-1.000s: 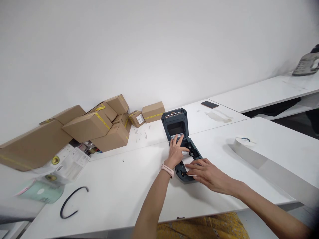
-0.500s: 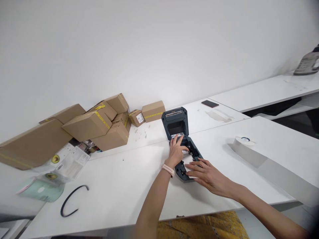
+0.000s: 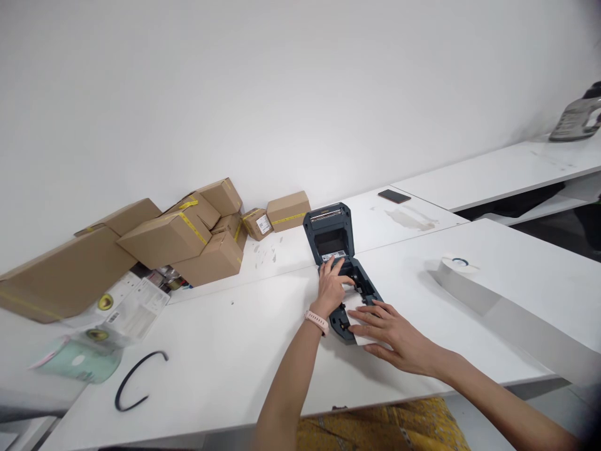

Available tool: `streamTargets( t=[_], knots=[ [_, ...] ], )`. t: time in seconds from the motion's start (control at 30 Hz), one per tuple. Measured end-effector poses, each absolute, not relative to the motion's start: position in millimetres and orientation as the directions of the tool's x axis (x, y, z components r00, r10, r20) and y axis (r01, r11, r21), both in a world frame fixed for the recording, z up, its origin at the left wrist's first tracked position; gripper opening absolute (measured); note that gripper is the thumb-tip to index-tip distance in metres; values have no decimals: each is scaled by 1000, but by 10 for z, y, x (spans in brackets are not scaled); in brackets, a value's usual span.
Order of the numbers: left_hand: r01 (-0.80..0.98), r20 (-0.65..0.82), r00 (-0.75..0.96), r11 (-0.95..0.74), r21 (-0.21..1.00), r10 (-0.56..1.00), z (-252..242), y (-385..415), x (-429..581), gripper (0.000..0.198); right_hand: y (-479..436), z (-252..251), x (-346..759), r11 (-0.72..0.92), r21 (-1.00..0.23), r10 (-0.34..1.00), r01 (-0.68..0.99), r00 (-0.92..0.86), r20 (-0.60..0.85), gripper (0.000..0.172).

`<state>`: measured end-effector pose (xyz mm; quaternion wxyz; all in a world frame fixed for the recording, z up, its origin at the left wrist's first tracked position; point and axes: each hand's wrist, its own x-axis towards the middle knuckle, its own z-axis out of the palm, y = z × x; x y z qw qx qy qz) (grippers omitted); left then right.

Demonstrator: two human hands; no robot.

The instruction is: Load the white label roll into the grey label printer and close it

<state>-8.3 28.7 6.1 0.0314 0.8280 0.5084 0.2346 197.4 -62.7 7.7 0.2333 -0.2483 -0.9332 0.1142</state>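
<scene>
A dark blue label printer (image 3: 331, 235) sits on the white table (image 3: 225, 351) with its lid tilted up and back. My left hand (image 3: 331, 286), with a pink watch on the wrist, rests inside the open bay, fingers spread over a white label roll. My right hand (image 3: 392, 334) lies at the printer's front end, fingers stretched flat on a white strip of label paper (image 3: 359, 338) that sticks out of the front.
A pile of brown cardboard boxes (image 3: 183, 235) lies at the back left, with plastic mailers (image 3: 117, 310) and a black curved band (image 3: 136, 376) nearer. A white paper roll (image 3: 457, 269) with a long strip lies to the right. A phone (image 3: 394, 196) lies further back.
My right hand has slid a little toward me, and more white label paper shows past the printer's front. My left hand stays in the bay.
</scene>
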Motion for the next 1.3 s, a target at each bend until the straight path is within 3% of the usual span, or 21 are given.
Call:
streamTargets(
  t=[0.17,0.3,0.43,0.5,0.6,0.73,0.93,1.07,1.3],
  knots=[
    [822,368,344,-466,327,864,44,249,-87,44,-637,3,1991,854,-341,511,392,-756,409,57],
    [770,484,251,-476,424,838,142,137,-106,43,-593,70,2105,818,-409,565,405,-700,438,64],
    [712,628,24,-455,535,778,378,44,-143,34,-227,332,2217,645,-641,765,416,-359,536,42],
    [680,659,-117,-424,599,743,522,43,-157,31,112,506,2204,507,-767,857,394,-133,498,45],
    [613,631,-307,-360,703,712,743,121,-181,37,702,764,2068,373,-894,925,247,-26,378,60],
    [547,489,-361,-245,800,794,1000,332,-236,61,1289,1031,1751,300,-951,950,79,-118,290,73],
    [332,348,-283,-249,910,894,1137,404,-210,65,1204,1127,1546,289,-957,926,-37,-245,289,71],
    [257,377,-217,-320,912,900,993,45,-83,60,689,894,1732,373,-928,898,6,-255,359,61],
    [363,393,-166,-315,877,904,413,-676,44,54,-77,262,2029,498,-860,823,106,-368,432,44]
  ],
)
